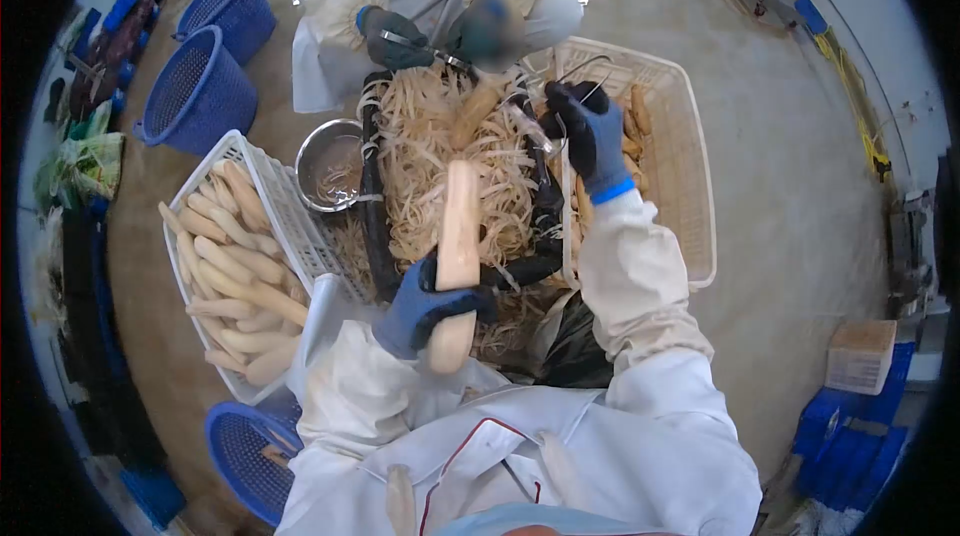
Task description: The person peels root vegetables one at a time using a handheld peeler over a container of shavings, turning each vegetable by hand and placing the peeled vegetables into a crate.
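Note:
My left hand (430, 306), in a blue and black glove, is wrapped round the lower part of a long, pale-orange peeled squash (459, 226). The squash points away from me over a black-lined container (375, 226) heaped with peel strips (420, 156). My right hand (590, 133), gloved alike, is closed on a metal peeler (597, 76) with a curved wire-like frame. It is raised to the right of the heap, apart from the squash. A strip of peel (530, 126) hangs near the peeler.
Opposite, a person's gloved hands (400, 41) hold a metal peeler and a tan squash (474, 114). A white crate (235, 151) of pale peeled squashes stands left; another white crate (700, 186) holds tan ones. A steel bowl (305, 171) and blue baskets (200, 96) stand leftward.

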A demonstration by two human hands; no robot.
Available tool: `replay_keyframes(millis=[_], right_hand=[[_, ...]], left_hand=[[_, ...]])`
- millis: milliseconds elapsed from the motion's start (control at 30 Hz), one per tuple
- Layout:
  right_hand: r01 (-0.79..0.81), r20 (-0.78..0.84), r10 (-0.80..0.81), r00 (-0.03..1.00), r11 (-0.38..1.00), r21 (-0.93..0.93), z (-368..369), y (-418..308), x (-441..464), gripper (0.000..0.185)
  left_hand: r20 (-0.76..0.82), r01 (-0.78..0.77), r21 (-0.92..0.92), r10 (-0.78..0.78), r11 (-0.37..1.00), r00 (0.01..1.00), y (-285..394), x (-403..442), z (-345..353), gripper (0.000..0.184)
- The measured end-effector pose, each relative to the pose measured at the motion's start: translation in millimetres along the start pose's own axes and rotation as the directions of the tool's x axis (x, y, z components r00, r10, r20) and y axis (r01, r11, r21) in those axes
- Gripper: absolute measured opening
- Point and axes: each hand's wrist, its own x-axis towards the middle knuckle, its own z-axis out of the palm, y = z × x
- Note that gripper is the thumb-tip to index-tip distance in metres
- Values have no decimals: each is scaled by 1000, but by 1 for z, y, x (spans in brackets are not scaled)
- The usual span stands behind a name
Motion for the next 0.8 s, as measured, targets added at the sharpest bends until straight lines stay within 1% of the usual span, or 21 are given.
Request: replay_keyframes(millis=[33,67,133,233,267,300,333,400,467,500,533,600,633,700,733,767,800], right_hand=[[-11,83,9,997,1000,26,8,-7,-14,14],[-105,215,117,969,992,-69,20,-11,-32,17],[40,481,68,874,977,-211,41,13,-67,23],[-51,336,143,931,962,-268,28,22,-35,21],[-101,204,133,970,982,-161,14,24,-17,22],[117,89,-99,991,967,-225,1,31,5,19],[64,6,-64,998,984,-169,-11,29,18,18],[-36,-156,31,987,999,-33,-27,27,31,15],[-87,52,87,995,996,3,1,5,5,13],[-118,156,114,981,993,13,13,0,-13,12],[-184,310,183,933,983,-27,20,9,-29,13],[-32,491,107,864,987,-158,40,23,-61,16],[-51,405,106,908,988,-144,36,25,-54,16],[-78,228,104,968,990,-119,16,27,-15,17],[174,73,-160,984,950,-261,4,32,7,16],[67,-40,-76,996,977,-201,-12,30,22,15],[-37,-147,19,989,991,-125,-20,28,31,15]], left_hand=[[-16,7,-110,-9,994,1000,-8,5,-8,56],[-66,-4,-70,-1,998,998,-17,12,-16,54],[-5,106,-118,-107,987,994,-11,11,-16,66],[19,-45,100,43,994,999,12,2,3,69],[45,-38,79,35,996,998,15,0,5,70],[71,-35,59,31,998,997,16,-3,7,71],[98,-32,43,27,999,995,17,-6,8,72],[42,-2,-26,3,1000,999,19,-7,8,69],[-17,31,-90,-33,995,999,14,0,-1,65],[-14,38,-181,-42,983,999,11,3,-1,56],[-11,39,-208,-42,977,999,7,5,-3,59],[-1,56,-241,-58,969,998,4,6,-9,65],[20,70,-185,-67,980,998,6,2,-11,62],[82,34,-92,-26,995,996,14,-6,-5,58],[116,1,-48,5,999,993,19,-8,-2,56],[149,-36,-2,36,999,988,22,-8,0,54],[74,0,-29,3,1000,997,24,-7,0,54]])
